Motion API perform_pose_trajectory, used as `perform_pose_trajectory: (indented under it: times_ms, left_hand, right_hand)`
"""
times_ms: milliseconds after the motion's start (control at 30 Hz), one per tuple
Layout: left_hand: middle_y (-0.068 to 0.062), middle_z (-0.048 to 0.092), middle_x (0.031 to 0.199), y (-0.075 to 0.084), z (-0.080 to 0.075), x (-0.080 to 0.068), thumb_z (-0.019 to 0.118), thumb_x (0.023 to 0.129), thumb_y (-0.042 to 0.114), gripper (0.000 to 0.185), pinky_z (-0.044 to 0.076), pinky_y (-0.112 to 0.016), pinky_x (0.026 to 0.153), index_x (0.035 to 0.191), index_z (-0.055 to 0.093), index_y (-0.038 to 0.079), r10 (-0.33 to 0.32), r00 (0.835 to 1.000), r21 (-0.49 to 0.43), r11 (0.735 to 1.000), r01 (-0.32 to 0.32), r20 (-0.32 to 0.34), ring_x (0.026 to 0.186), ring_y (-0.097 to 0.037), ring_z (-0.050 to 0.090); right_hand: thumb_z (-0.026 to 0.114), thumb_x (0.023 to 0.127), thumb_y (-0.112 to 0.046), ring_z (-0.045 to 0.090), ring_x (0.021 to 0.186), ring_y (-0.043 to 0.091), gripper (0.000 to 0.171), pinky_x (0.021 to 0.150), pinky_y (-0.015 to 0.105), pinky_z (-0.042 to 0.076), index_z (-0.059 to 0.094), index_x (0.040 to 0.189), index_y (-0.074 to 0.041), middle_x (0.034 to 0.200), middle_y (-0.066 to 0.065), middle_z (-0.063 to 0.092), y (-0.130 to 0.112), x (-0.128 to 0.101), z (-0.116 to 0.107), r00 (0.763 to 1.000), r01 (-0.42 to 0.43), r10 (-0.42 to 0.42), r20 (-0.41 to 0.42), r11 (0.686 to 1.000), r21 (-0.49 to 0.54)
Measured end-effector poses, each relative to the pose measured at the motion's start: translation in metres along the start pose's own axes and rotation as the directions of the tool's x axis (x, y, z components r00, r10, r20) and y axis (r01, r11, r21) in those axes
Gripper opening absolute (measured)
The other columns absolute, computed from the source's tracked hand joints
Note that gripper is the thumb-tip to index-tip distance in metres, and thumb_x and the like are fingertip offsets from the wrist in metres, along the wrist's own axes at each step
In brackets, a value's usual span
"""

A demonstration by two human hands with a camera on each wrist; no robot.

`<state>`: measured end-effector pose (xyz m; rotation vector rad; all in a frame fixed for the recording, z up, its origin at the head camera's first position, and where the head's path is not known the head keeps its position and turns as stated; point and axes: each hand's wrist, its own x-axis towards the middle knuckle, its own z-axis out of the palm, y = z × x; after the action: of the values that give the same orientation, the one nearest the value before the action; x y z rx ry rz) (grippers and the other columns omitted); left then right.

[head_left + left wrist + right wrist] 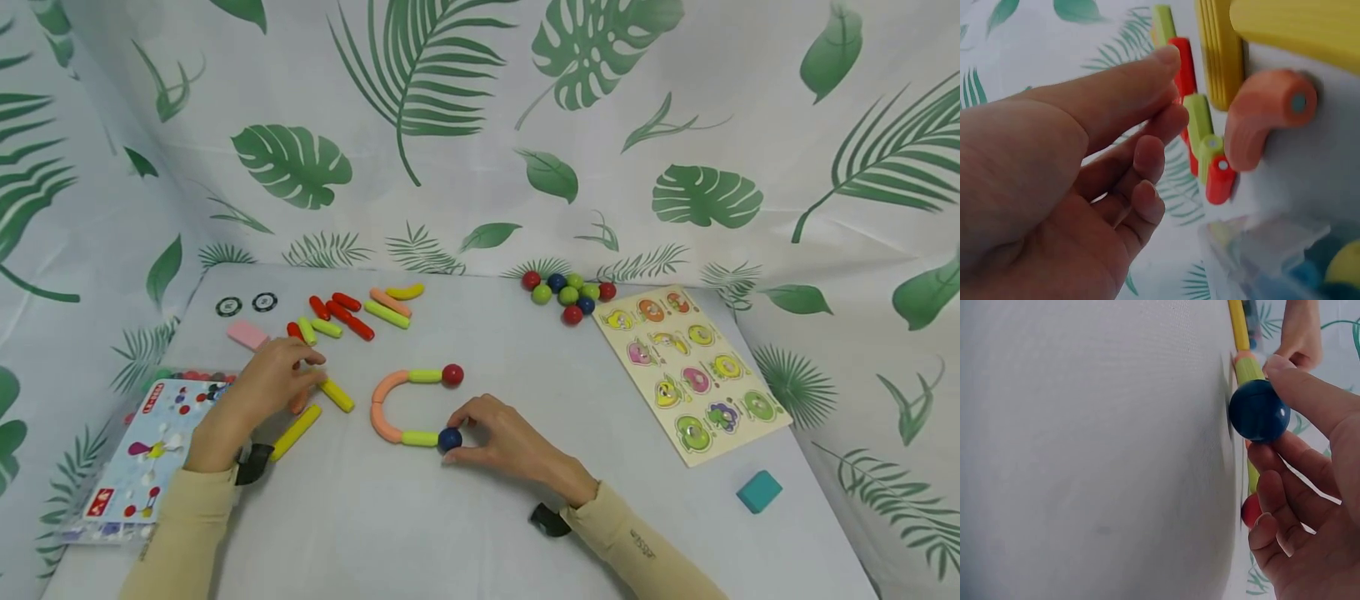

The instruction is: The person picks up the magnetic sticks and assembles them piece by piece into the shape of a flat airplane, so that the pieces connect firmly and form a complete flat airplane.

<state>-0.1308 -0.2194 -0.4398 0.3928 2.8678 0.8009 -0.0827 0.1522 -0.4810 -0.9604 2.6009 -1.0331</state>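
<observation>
"Biggest first, quick."
"White table (pixel 375 525). On it, clear box (pixel 86 533) at left, fruit puzzle board (pixel 667 364) at right."
"Hands?"
"Left hand (pixel 273 379): fingers loosely bent, gripping nothing. Right hand (pixel 506 439): clamped on the blue ball (pixel 449 440), details last."
"Next size down?"
"U-shaped chain (pixel 378 417) lying between the hands: two orange curves (pixel 387 387), a green stick (pixel 418 438) on each end."
"Smaller?"
"Two yellow sticks (pixel 296 432) beside the left hand, loose orange piece (pixel 1260 115) near its fingertips. Red sticks (pixel 351 321) farther back."
"Smallest?"
"Balls. Red ball (pixel 453 375) touches the far green end. Blue ball touches the near one, pinched between right thumb and fingers."
</observation>
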Motion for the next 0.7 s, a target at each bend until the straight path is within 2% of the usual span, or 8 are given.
perform_pose_trajectory:
  times_ms: [200, 533, 700]
  left_hand:
    - [-0.019, 0.068, 0.109, -0.007, -0.012, 0.01, 0.071, 0.095, 0.014, 0.028, 0.051, -0.052, 0.088, 0.118, 0.072, -0.002, -0.014, 1.0, 0.01, 1.0, 0.014, -0.005, 0.101, -0.035, 0.058]
    - [-0.023, 0.065, 0.111, -0.008, -0.018, 0.051, 0.072, 0.093, 0.007, 0.028, 0.05, -0.048, 0.082, 0.118, 0.071, -0.004, 0.008, 1.0, 0.055, 0.998, -0.008, 0.002, 0.095, -0.034, 0.056]
    - [-0.025, 0.065, 0.115, -0.005, -0.013, 0.064, 0.07, 0.093, 0.002, 0.028, 0.047, -0.053, 0.095, 0.119, 0.07, -0.006, -0.009, 0.999, 0.082, 0.997, 0.006, 0.034, 0.107, -0.039, 0.054]
  right_hand:
    - [0.085, 0.082, -0.04, 0.058, 0.098, 0.012, 0.039, 0.088, 0.025, 0.049, 0.068, 0.113, -0.023, 0.106, -0.013, 0.063, 0.001, 0.0, -0.001, 1.0, -0.007, 0.007, 0.006, 1.0, 0.01]
    - [0.083, 0.083, -0.041, 0.058, 0.099, 0.013, 0.039, 0.087, 0.027, 0.051, 0.069, 0.113, -0.021, 0.107, -0.008, 0.067, 0.007, -0.004, -0.006, 0.999, 0.01, -0.009, -0.032, 0.999, 0.039]
    - [0.082, 0.084, -0.042, 0.058, 0.1, 0.013, 0.038, 0.088, 0.029, 0.051, 0.069, 0.113, -0.02, 0.108, -0.008, 0.067, 0.009, -0.006, -0.009, 0.999, 0.006, -0.004, -0.04, 0.999, 0.052]
